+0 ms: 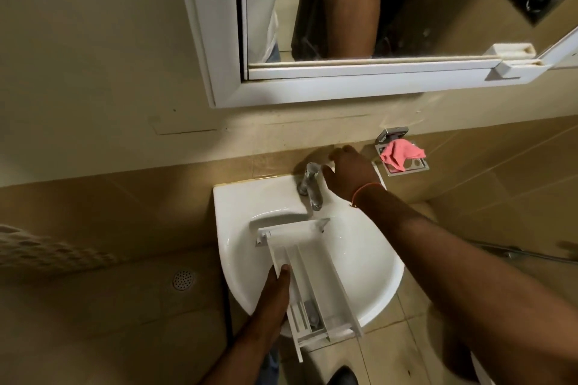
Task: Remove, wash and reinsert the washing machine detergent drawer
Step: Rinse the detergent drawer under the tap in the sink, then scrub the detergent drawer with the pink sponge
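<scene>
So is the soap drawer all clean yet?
Not yet. It's out of the machine: the left hand holds the drawer over the sink. The right hand is at the tap, no water visible. Washing and putting back remain.

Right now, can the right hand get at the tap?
Probably yes: the right hand hovers right beside the tap, nothing between them. The left hand holds the drawer over the sink.
</scene>
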